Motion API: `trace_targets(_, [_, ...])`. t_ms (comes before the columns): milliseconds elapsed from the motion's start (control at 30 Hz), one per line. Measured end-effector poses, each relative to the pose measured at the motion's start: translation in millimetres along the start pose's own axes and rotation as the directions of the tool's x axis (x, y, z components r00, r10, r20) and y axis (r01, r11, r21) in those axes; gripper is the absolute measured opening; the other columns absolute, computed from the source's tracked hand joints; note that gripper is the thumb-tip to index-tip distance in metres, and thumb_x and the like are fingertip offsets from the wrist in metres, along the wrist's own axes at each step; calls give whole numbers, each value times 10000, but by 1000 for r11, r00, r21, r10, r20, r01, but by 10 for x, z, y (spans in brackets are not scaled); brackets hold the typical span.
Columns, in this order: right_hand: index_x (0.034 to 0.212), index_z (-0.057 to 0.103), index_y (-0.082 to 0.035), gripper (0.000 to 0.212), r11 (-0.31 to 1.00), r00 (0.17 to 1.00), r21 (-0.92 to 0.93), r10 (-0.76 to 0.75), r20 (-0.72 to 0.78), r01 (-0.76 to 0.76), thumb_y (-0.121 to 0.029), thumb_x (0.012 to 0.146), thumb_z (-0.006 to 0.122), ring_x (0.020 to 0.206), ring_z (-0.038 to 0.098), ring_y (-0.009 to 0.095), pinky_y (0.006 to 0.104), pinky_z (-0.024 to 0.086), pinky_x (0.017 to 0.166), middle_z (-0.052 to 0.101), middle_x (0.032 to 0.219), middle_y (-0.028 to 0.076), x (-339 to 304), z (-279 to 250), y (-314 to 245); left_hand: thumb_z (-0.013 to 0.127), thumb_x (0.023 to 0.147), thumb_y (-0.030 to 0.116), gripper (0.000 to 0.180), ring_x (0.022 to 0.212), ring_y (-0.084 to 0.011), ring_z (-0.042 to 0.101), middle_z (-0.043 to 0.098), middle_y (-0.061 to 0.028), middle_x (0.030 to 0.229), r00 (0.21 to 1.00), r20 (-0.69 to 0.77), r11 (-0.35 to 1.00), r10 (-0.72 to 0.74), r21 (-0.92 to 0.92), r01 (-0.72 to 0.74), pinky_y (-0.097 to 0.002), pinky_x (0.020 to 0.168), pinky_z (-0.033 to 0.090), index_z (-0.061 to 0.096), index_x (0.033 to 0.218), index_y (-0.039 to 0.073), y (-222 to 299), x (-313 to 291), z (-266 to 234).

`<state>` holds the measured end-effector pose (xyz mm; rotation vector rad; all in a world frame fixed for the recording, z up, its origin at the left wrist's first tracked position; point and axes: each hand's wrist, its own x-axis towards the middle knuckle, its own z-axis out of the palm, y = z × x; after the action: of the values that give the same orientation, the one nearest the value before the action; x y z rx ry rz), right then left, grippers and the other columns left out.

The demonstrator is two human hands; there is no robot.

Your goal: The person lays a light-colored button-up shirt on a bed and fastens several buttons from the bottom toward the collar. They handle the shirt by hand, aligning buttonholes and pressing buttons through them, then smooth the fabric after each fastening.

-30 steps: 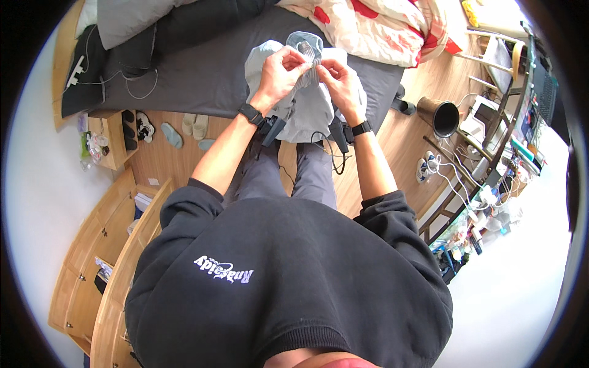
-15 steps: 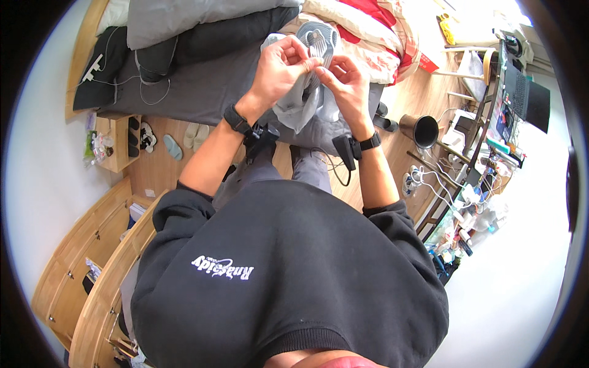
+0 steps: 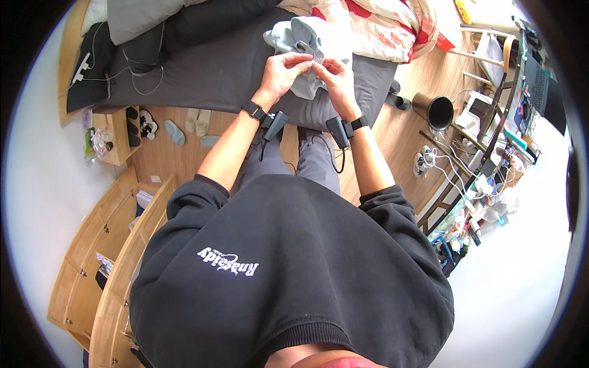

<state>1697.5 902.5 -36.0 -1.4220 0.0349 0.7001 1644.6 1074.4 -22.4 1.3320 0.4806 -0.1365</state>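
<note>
A pale blue-grey garment (image 3: 305,34) lies bunched over the near edge of the bed, its exact kind hard to make out among the folds. My left hand (image 3: 281,75) pinches a gathered bit of it between thumb and fingers. Close beside it, thumb and fingertips of my right hand (image 3: 335,78) are closed on the same bit, so the fingertips of both hands nearly meet. Part of the cloth hangs below and between the hands. What exactly lies between the fingertips is too small to tell.
The bed (image 3: 202,86) has a dark grey sheet, pillows and a red-and-cream quilt (image 3: 386,30). A power strip (image 3: 80,69) with cables lies at its left end. Right are a dark bin (image 3: 434,110), shoes and a cluttered desk; lower left, an open wooden cabinet (image 3: 101,264).
Both hands have come slightly nearer to me, still pinching the garment. Its striped upper part, spread out before, is now crumpled, and the cloth has a different fold.
</note>
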Motion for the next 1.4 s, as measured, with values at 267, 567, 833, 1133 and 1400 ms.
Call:
trace_targets(267, [1204,673,29,228,953,992,286,72,108,-100,-88,1012,639,971,695,158,313,586,883,715,1099,90,-47,-113,408,777,897,40,175,932,-126,713,773,-79,1027,996,-92,996,9,90,0,-264,887,565,773,1067,-3,-353,-6,-87])
trace_targets(567, [1104,735,-18,147,1000,997,-10,10,82,-10,-49,964,703,804,704,110,254,599,727,732,1042,36,-9,-94,444,765,911,45,169,904,-126,702,757,-60,985,995,-75,996,-68,51,72,-275,835,573,741,1073,5,-480,-76,-114])
trace_targets(833, [1066,747,-53,164,798,925,-470,-347,154,377,-55,902,748,784,683,103,245,537,684,722,961,25,-70,-83,343,700,964,78,190,978,-140,672,725,-73,1080,946,22,921,-325,-219,322,-312,893,550,717,1140,8,-593,-92,-176])
trace_targets(1133, [1088,772,-91,198,923,970,-297,-237,57,243,-37,900,740,796,669,108,241,524,709,718,1000,22,-168,-6,367,604,1014,38,213,1032,-164,649,685,-72,1136,915,207,833,-346,-380,401,-339,948,531,655,1213,-15,-750,-43,-240])
trace_targets(1400, [1049,759,-65,185,692,880,-558,-439,180,459,-7,873,751,796,684,147,283,547,729,710,959,60,-183,-41,287,609,1025,73,172,980,-147,631,678,-47,1058,882,259,706,-393,-531,470,-322,918,519,671,1172,9,-775,-142,-200])
